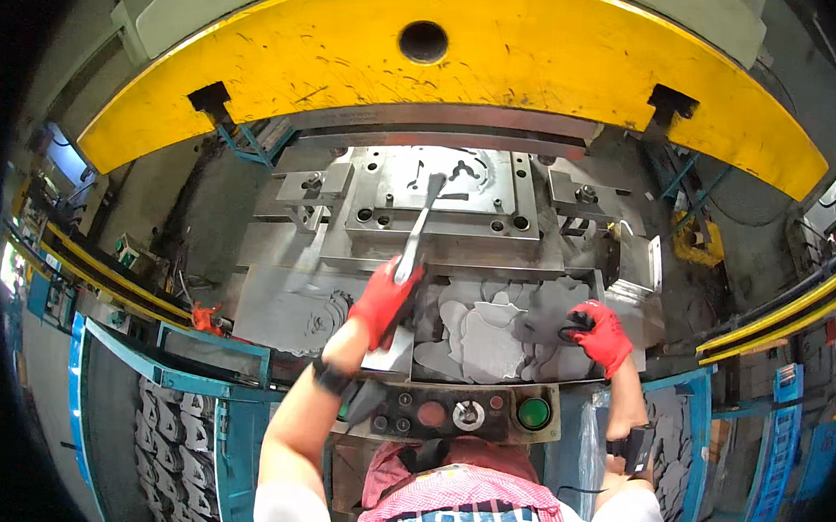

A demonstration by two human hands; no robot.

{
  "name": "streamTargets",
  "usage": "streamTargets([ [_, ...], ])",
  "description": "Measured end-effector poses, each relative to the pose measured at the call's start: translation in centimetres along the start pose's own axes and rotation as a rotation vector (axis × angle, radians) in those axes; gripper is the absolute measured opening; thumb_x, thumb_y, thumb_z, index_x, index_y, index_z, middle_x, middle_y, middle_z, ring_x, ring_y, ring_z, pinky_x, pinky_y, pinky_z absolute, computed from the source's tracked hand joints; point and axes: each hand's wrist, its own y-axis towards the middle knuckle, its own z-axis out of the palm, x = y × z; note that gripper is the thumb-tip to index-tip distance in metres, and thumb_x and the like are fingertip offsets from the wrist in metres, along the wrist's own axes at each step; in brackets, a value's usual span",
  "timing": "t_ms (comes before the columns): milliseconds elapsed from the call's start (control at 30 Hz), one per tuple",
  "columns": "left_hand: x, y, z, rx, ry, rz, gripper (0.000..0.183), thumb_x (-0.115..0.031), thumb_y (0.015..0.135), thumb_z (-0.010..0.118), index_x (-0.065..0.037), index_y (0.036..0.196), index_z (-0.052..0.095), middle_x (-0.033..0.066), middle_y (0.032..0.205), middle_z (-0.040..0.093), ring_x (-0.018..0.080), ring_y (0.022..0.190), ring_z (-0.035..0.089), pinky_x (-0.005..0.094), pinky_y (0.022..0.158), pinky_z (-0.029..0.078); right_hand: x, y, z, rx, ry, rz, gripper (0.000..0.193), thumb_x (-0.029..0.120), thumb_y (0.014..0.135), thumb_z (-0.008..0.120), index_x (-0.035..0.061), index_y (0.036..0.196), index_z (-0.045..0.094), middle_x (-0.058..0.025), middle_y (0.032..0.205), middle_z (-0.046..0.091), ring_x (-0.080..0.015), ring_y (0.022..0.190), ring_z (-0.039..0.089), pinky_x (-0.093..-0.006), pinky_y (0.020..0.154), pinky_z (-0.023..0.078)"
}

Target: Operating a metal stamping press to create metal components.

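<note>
My left hand [384,305], in a red glove with dark finger parts, is closed round the pale handle of a long brush [420,231]. Its dark tip reaches the near part of the bright steel die plate [407,192], which has cut-out shapes. On the right, my right hand [601,337], gloved alike, has its fingers bent round the edge of a flat grey metal piece [544,317], smeared by motion. This piece is above a tray of loose cut sheet-metal pieces [494,345]. Left of that tray, a stack of grey sheet blanks [279,301] lies below my left hand.
A yellow press beam [542,55] spans the far side above the die. Clamps [315,182] flank the die plate. Close to my body is a control panel [448,413] with a green button [534,414]. Blue bins [224,440] of metal parts stand either side.
</note>
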Motion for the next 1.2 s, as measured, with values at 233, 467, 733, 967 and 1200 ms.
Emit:
streamTargets([
  [233, -2.3, 9.0, 0.4, 0.125, 0.085, -0.236, 0.027, -0.034, 0.079, 0.056, -0.007, 0.081, 0.052, 0.0002, 0.061, 0.046, 0.0102, 0.051, 0.043, 0.0283, 0.045, 0.036, -2.3, 0.9, 7.5, -0.153, 0.129, 0.157, 0.031, 0.012, 0.067, 0.064, 0.0043, 0.097, 0.058, -0.0148, 0.079, 0.060, -0.0229, 0.073, 0.058, -0.0303, 0.068, 0.045],
  [467, -6.5, 0.4, -3.6, 0.082, -0.373, -0.228, 0.020, -0.026, 0.081, 0.053, -0.006, 0.080, 0.048, 0.0023, 0.054, 0.044, 0.0114, 0.039, 0.042, 0.0266, 0.034, 0.037, -4.7, 1.0, 8.9, -0.020, 0.224, 0.339, 0.030, 0.005, 0.071, 0.059, -0.0002, 0.100, 0.056, -0.0104, 0.083, 0.062, -0.0143, 0.072, 0.055, -0.0289, 0.067, 0.045],
  [733, 6.6, -16.4, -12.1, -0.273, -0.027, -0.284, 0.024, -0.020, 0.078, 0.059, -0.002, 0.093, 0.055, 0.0038, 0.074, 0.056, 0.0100, 0.068, 0.048, 0.0252, 0.063, 0.042, -8.3, 1.3, 10.0, -0.116, 0.351, 0.132, 0.028, 0.000, 0.068, 0.057, -0.0008, 0.096, 0.057, -0.0103, 0.085, 0.062, -0.0142, 0.076, 0.057, -0.0273, 0.070, 0.045],
  [967, 17.9, -18.3, -10.3, -0.231, -0.333, -0.678, 0.029, -0.035, 0.079, 0.056, -0.007, 0.076, 0.053, 0.0023, 0.052, 0.050, 0.0151, 0.042, 0.048, 0.0291, 0.040, 0.039, -5.3, 1.0, 7.6, -0.077, 0.225, 0.124, 0.027, 0.001, 0.070, 0.058, -0.0006, 0.097, 0.057, -0.0066, 0.083, 0.061, -0.0124, 0.075, 0.055, -0.0247, 0.070, 0.043],
  [1200, 14.4, -17.2, -7.7, -0.168, -0.962, -0.499, 0.019, -0.019, 0.086, 0.046, -0.004, 0.095, 0.050, -0.0010, 0.055, 0.045, 0.0090, 0.043, 0.043, 0.0235, 0.039, 0.037, 4.6, 2.9, 5.8, -0.083, 0.646, 0.029, 0.026, -0.001, 0.074, 0.051, -0.0015, 0.099, 0.057, -0.0021, 0.087, 0.059, -0.0106, 0.082, 0.053, -0.0244, 0.076, 0.042],
])
